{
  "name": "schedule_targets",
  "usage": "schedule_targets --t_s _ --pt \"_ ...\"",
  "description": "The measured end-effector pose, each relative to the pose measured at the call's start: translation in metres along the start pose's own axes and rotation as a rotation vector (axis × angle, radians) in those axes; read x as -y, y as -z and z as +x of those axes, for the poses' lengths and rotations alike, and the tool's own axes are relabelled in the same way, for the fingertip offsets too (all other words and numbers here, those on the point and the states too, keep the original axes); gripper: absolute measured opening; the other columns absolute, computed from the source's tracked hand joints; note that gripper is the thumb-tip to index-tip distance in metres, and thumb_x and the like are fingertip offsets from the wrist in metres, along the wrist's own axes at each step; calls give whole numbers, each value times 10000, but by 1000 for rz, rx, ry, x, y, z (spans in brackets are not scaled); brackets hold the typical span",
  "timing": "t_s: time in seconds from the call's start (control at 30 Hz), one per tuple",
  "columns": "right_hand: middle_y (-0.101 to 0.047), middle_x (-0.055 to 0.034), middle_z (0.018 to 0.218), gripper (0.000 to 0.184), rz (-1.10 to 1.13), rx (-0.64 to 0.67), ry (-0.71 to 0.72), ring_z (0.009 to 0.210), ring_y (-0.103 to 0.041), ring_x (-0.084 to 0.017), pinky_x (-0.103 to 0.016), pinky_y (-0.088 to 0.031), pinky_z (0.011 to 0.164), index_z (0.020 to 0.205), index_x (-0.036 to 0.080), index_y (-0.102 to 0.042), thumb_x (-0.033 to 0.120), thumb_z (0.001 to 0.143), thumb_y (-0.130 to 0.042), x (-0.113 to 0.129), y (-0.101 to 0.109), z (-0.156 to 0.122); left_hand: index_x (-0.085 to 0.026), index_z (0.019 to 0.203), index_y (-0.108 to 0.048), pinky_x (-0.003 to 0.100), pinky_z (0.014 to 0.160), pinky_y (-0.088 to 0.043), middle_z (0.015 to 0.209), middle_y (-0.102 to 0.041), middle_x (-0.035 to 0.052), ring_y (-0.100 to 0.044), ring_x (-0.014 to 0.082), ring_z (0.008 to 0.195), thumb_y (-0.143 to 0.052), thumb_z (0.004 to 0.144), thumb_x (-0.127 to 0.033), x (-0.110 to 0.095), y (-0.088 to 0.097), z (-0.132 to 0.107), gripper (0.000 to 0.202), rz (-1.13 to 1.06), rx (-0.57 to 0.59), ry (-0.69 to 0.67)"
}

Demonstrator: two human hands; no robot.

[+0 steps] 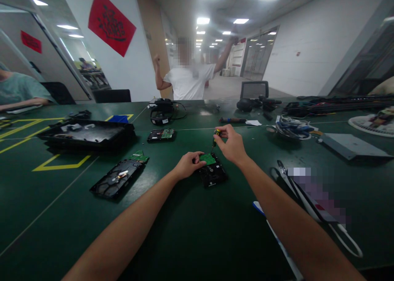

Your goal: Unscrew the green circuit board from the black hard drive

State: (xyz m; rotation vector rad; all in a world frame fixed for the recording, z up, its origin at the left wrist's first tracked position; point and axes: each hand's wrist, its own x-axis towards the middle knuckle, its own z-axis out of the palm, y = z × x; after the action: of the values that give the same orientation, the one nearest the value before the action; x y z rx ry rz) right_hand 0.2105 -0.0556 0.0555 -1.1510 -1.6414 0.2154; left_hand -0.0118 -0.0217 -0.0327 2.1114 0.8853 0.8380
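Observation:
A black hard drive (213,176) lies on the green table in front of me, its green circuit board (208,159) facing up at the far end. My left hand (188,166) grips the drive's left side, with the thumb lying over the board's edge. In my right hand (231,144) is a small yellow-and-black screwdriver (214,139), pinched near the top of its handle. The shaft points down at the far right part of the board. Whether the tip sits in a screw is too small to tell.
Left are an opened drive casing (118,178), a black tray (89,134) and another hard drive (161,135). Beyond lie a second screwdriver (232,120) and a headset-like device (161,108). Right are bundled cables (292,127), a grey box (353,145) and a lanyard (300,190). A person stands across the table.

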Motion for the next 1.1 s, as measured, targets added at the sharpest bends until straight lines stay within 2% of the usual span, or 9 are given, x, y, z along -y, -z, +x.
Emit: schedule_targets --t_s 0.13,0.27,0.47,0.63,0.77,0.97,1.1 --pt "-727 -73 1038 221 -29 10 26 900 -715 -214 -398 -591 872 1060 216 -617 339 889 -685 1 1 0 -225 644 -428 372 933 -490 1009 -749 71 -599 301 1300 -709 846 -361 1 0 0 372 -3 -3 -7" --pt "-708 -83 1085 202 -76 21 88 931 -704 -218 -398 -589 870 1096 222 -632 311 915 -641 2 1 -1 -223 647 -439 371 931 -490 972 -748 65 -607 300 1288 -710 852 -362 2 -1 0 368 -16 -9 -17" --pt "-716 -75 1016 278 -37 -39 -4 872 -708 -218 -395 -591 837 1101 215 -584 324 868 -690 0 -3 -2 -220 647 -441 385 929 -499 1039 -753 93 -617 305 1270 -723 840 -348 2 -1 0 365 -12 -8 -7" --pt "-698 -104 1134 335 -130 22 66 971 -682 -252 -408 -565 852 1173 220 -592 338 873 -682 -1 -6 -3 -212 823 -575 420 1007 -480 1217 -722 100 -641 285 1211 -753 827 -348 1 -1 -1 224 -9 -38 -1" --pt "-707 -95 1140 362 -158 93 101 977 -680 -252 -398 -546 863 1228 225 -588 307 883 -661 -3 -8 -5 -233 986 -658 442 1054 -458 1265 -709 79 -649 272 1173 -750 839 -366 0 0 -2 219 30 -35 14" --pt "-724 -86 1124 391 -142 107 67 942 -693 -241 -380 -552 842 1259 230 -593 307 882 -663 -1 -8 -7 -243 981 -722 456 1091 -434 1322 -686 71 -625 286 1219 -740 849 -354 -2 1 -2 173 63 -15 15" --pt "-715 -81 1167 414 -114 52 60 982 -691 -242 -390 -556 885 1313 252 -579 310 905 -624 10 -2 -5 -243 1002 -737 462 1107 -421 1333 -682 78 -617 296 1238 -743 852 -360 -3 2 -2 191 72 -5 16"
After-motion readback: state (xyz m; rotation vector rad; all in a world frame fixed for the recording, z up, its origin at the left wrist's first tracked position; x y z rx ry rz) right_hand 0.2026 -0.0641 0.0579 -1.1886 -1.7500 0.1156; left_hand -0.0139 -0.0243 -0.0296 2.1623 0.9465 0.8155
